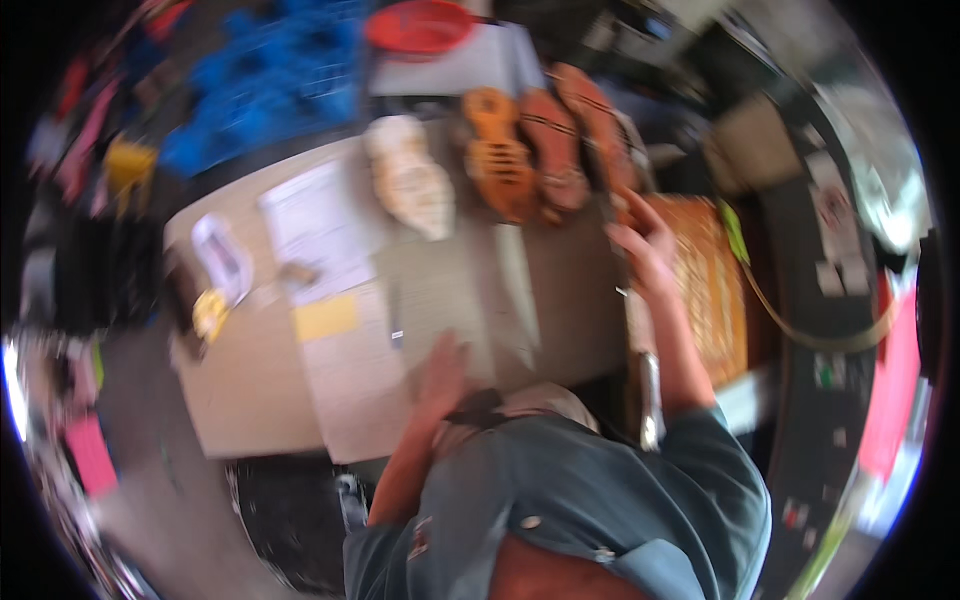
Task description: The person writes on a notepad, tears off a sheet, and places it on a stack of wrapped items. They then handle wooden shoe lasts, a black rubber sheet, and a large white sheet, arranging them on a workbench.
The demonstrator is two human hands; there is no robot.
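My right hand [648, 245] reaches to the right edge of the table, its thumb and forefinger bent toward each other by the near end of a brown shoe sole [595, 115]. Blur hides what lies between those fingers. Beside that sole lie another brown sole [555, 150], an orange sole [497, 160] with dark slots across it, and a whitish sole [412, 178]. My left hand [443, 378] rests low at the near edge of the table, fingers apart and holding nothing. A dark pen-like stick [396, 315] lies just beyond it.
Papers [318, 225] and a yellow slip [327, 316] cover the left of the table [240, 400], near a white-and-purple shoe-shaped piece [222, 258]. Blue crates [275, 80] and a red basin [420, 27] stand beyond. At right is an orange-brown patterned board [712, 285].
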